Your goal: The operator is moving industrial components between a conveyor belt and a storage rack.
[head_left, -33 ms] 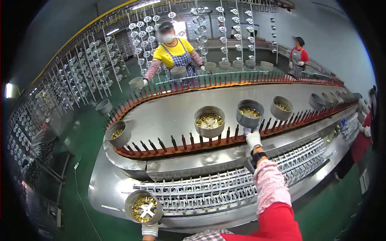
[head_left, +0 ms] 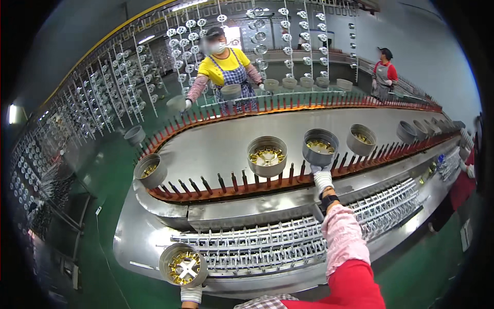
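Note:
My left hand, in a white knit glove, holds a deep round grey pan from below at the lower left. Inside that pan lies a ring of gold-coloured pieces with a white cross-shaped part in the middle. My right hand, gloved too, is stretched out to the conveyor and grips the underside of a second grey pan, its fingers partly hidden beneath. Gold pieces show inside this pan. A similar pan stands just left of it, and another pan just right.
Upright pegs line the conveyor's rim around a metal table top. Metal racks lie along the near ledge. Across the conveyor a person in yellow handles pans. People in red stand at far right and near right.
Very little differs. The view has shifted slightly, and the pan at the hand of the person in yellow has moved a little and is blurred. Both my hands keep their holds.

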The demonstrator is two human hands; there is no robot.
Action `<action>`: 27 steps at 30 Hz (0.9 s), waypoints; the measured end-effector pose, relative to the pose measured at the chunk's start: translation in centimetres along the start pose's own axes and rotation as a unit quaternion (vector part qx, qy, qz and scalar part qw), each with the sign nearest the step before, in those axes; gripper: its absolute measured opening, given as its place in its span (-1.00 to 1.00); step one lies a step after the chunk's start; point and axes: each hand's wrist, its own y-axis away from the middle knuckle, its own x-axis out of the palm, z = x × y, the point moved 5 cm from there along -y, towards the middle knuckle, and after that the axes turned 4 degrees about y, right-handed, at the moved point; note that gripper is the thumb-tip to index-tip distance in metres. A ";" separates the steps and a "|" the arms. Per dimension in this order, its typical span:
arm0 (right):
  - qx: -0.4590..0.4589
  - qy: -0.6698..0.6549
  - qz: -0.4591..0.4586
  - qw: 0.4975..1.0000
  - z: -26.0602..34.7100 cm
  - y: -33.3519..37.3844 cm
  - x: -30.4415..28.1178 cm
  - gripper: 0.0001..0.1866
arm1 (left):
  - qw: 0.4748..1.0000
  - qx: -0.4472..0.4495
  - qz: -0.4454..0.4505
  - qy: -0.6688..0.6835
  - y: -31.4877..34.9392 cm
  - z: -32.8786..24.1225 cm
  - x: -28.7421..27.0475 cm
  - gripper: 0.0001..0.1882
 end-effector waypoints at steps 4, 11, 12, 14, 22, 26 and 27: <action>-0.097 0.232 0.023 0.967 1.0 -1.9 4.2 -0.75 | 0.900 0.223 -0.373 -0.032 0.8 0.1 0.7 -0.68; -0.079 -0.135 -0.423 0.892 1.1 -3.4 3.4 -0.51 | 0.972 0.129 -0.194 0.024 0.5 -2.8 -3.0 -0.61; -0.079 0.044 -0.207 0.974 3.4 -4.5 3.7 -0.48 | 0.975 0.129 -0.179 0.017 0.2 -1.5 -2.0 -0.60; -0.154 0.230 0.006 0.961 7.6 -3.6 -0.1 -0.55 | 0.969 0.068 -0.203 0.123 1.4 -2.5 -4.4 -0.61; -0.374 0.144 -0.251 0.881 16.3 16.6 -7.8 -0.81 | 0.982 0.114 -0.108 0.103 0.6 -1.9 -4.0 -0.61; -0.212 -0.090 -0.071 0.971 14.1 26.5 -5.4 -0.61 | 0.975 0.142 -0.103 0.134 0.5 -0.6 -3.3 -0.63; -0.251 -0.075 -0.123 0.957 13.8 28.5 -4.6 -0.62 | 0.977 0.158 -0.099 0.105 0.3 -1.0 -3.2 -0.64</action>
